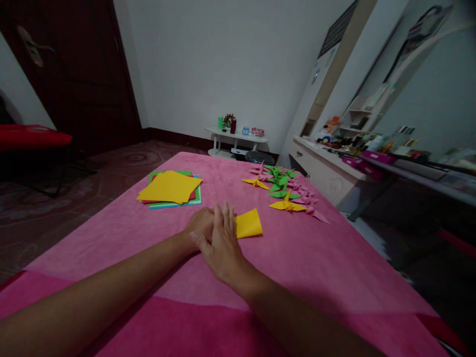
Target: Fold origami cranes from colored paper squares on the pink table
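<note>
A folded piece of yellow origami paper (250, 224) lies on the pink cloth in front of me, its left part covered by my hands. My right hand (224, 248) rests flat over its left edge, fingers stretched out and pointing away from me. Just to the left, my left hand (204, 222) lies against the right one and is partly behind it. The left fingers are hidden, so whether they hold the paper does not show.
A stack of coloured paper sheets (169, 187), yellow on top, lies at the back left of the pink-covered table (148, 248). Several folded paper cranes, yellow (288, 204), green (279, 181) and pink, crowd the right side. Beyond stands a cluttered dresser (316, 158).
</note>
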Tool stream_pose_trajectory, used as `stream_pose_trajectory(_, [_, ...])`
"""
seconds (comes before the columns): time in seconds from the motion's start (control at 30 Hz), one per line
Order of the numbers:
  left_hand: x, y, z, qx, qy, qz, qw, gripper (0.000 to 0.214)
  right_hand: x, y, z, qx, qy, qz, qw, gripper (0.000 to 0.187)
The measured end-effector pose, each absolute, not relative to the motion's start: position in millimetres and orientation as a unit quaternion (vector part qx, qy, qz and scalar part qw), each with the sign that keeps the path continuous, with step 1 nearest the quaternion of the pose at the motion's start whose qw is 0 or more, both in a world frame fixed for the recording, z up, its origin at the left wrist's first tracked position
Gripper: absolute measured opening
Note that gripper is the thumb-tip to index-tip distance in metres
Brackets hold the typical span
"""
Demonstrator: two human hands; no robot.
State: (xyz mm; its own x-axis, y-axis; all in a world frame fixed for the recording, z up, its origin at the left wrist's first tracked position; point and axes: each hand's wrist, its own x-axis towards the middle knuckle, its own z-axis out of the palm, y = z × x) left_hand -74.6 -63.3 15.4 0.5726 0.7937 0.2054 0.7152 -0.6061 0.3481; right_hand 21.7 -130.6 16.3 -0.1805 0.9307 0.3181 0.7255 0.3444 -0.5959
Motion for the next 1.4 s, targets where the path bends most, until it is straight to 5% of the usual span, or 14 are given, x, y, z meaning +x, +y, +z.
stream_pose_trajectory(0.37, [-76.7, -67.1, 18.7, 0.906, 0.400, 0.130, 0.051, 0.027, 51.4, -134.7, 7.3, -0.544, -0.777, 0.181, 0.259, 0.088])
stream_pose_trajectory(0.6, [-93.5, -63.2, 13.3, 0.918, 0.336, 0.160, 0.138, 0.049, 99.6, -129.9, 12.8, -0.602, -0.742, 0.192, 0.226, 0.083])
stream_pose_trajectory(0.87, [-105.3, -60.0, 11.5, 0.918, 0.322, 0.128, 0.193, 0.046, 143.3, -89.0, 38.3, -0.630, -0.728, 0.212, 0.168, 0.072])
stream_pose_trajectory(1.07, [-103.8, -54.4, 21.0, 0.898, 0.350, 0.168, 0.206, 0.054, 147.0, -56.5, 34.3, -0.654, -0.569, 0.407, 0.289, 0.042])
stream_pose_trajectory(1.2, [-97.8, -29.0, 44.3, 0.787, 0.438, 0.394, 0.186, 0.038, 152.7, -38.9, 42.2, -0.594, -0.533, 0.473, 0.374, 0.017])
stream_pose_trajectory(1.3, [-83.4, -12.9, 50.7, 0.554, 0.503, 0.578, 0.325, 0.043, 155.2, -30.7, 45.6, -0.544, -0.502, 0.497, 0.452, 0.018])
stream_pose_trajectory(1.4, [-66.3, -14.8, 40.3, 0.478, 0.482, 0.553, 0.483, 0.053, 157.3, -29.0, 40.8, -0.496, -0.471, 0.530, 0.501, 0.024])
